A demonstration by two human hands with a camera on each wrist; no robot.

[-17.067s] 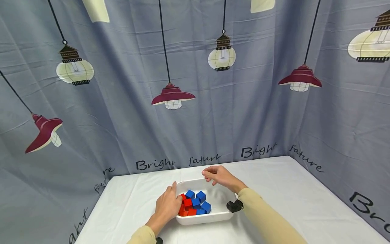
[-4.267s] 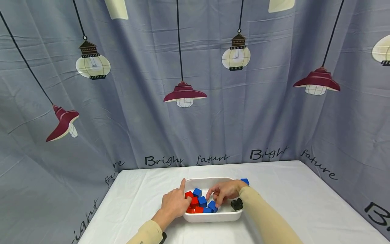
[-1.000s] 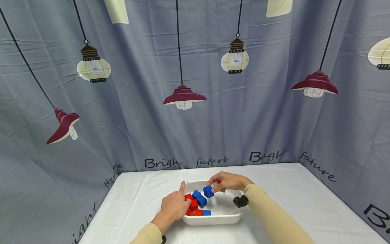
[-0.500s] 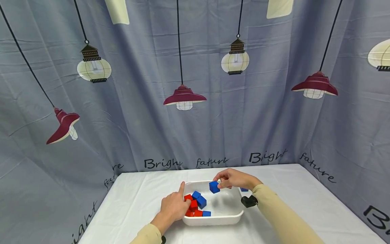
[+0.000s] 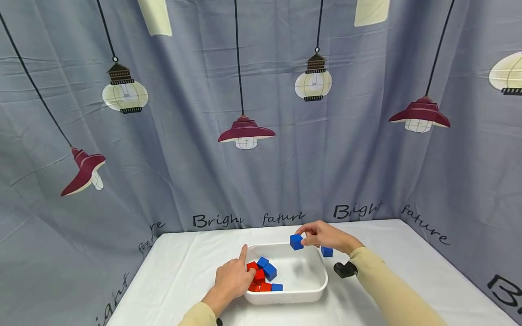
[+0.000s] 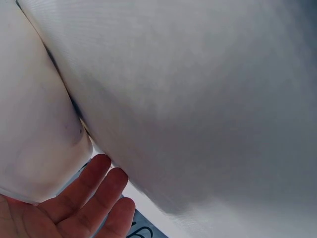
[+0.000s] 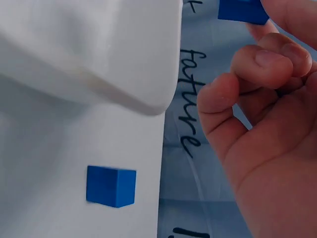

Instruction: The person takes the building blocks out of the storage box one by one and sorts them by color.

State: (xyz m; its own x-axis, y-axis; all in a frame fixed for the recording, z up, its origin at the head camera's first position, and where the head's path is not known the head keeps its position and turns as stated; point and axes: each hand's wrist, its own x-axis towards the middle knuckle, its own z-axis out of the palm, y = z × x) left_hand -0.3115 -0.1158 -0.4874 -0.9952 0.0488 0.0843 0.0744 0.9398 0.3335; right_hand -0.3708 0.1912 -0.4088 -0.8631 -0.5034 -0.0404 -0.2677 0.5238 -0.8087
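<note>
Place: tabletop recording station, curtained off; kind of room beyond, hidden. Evidence: grey-blue curtain [image 5: 183,149], creased, close behind the table [image 5: 428,271] and along both its sides, printed with hanging lamps [image 5: 247,129] and black lettering [image 5: 359,209], "Bright" legible; table, white-covered; one black wrist camera [image 5: 345,270] at the right sleeve [image 5: 387,285]

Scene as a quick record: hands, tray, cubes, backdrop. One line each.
right hand: pinches a blue cube, held up by the tray's far edge in the head view
left hand: holds the tray's left side, index finger extended
tray: white, on a white-covered table
blue cubes in tray: three visible
red cubes in tray: several at left end, exact count hidden
loose cube: one, blue, on table right of tray, not touching it
backdrop: grey-blue curtain with printed lamps
</note>
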